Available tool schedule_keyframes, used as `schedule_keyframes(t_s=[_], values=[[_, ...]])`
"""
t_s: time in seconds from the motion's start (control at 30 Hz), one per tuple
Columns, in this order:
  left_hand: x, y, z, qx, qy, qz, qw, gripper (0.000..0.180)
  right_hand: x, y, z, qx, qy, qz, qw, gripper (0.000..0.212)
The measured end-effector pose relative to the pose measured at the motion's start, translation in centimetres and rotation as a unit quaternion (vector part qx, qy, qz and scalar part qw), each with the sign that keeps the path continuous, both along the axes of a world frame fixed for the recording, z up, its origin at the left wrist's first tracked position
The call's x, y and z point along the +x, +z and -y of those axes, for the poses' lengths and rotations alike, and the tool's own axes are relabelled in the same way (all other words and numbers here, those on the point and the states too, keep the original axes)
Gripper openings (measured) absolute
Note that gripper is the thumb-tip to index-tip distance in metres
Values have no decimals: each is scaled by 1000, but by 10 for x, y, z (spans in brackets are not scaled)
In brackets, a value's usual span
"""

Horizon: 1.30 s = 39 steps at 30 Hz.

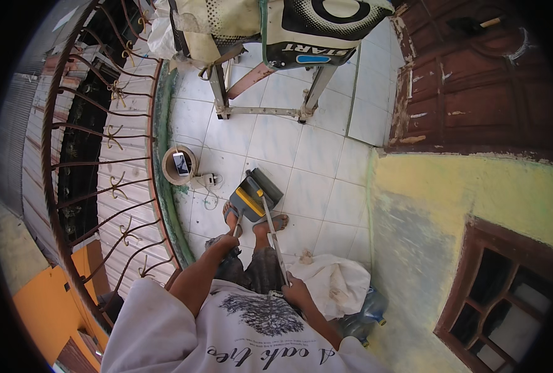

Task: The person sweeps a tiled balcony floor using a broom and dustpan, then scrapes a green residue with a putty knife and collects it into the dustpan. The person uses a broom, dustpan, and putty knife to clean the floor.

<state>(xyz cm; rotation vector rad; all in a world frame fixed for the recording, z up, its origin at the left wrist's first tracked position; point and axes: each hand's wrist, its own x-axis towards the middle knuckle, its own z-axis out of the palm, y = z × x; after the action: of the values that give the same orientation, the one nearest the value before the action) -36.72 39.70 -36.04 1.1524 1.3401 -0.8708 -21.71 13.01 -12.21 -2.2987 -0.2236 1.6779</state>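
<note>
My left hand (228,242), low in front of me, is closed around the thin handle of a dark grey dustpan (246,202). A yellow toothed strip runs along the dustpan, which is down at the tiled floor by my sandalled feet. With fingers wrapped round it, my right hand (297,293) grips the upper part of a long pale broom stick (273,235). The stick slants down to a dark broom head (265,184) with a yellow piece at its joint. Broom head and dustpan overlap in view; any sweepings between them cannot be made out.
A round pot (168,169) with a phone (181,163) on top stands by the railing (130,171), beside a white adapter with a cord (205,181). Ahead is a metal-legged frame (261,111) under covers. A white sack (335,283) and plastic bottles (373,308) lie by the right wall.
</note>
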Motion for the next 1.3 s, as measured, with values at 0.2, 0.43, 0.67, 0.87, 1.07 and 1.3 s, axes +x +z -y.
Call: schedule_keyframes(t_s=[0.2, 0.43, 0.67, 0.87, 1.07, 1.3], values=[[13, 44, -3, 6, -6, -1, 1000, 21, 50, 57, -8, -60, 43, 54, 996, 76], [-11, 23, 30, 44, -13, -30, 998, 25, 152, -62, -48, -72, 149, 110, 980, 79], [-15, 45, 40, 34, 8, -23, 999, 28, 69, -101, -19, -52, 196, 42, 978, 82], [-22, 56, 29, -9, 18, -31, 999, 32, 62, -7, 13, -18, 211, -10, 977, 77], [-21, 67, 20, -28, 17, -28, 999, 35, 96, 7, -5, -65, 185, 51, 979, 78], [-21, 69, 17, -34, 2, -19, 999, 39, 25, -102, 14, 9, 132, 122, 984, 79]])
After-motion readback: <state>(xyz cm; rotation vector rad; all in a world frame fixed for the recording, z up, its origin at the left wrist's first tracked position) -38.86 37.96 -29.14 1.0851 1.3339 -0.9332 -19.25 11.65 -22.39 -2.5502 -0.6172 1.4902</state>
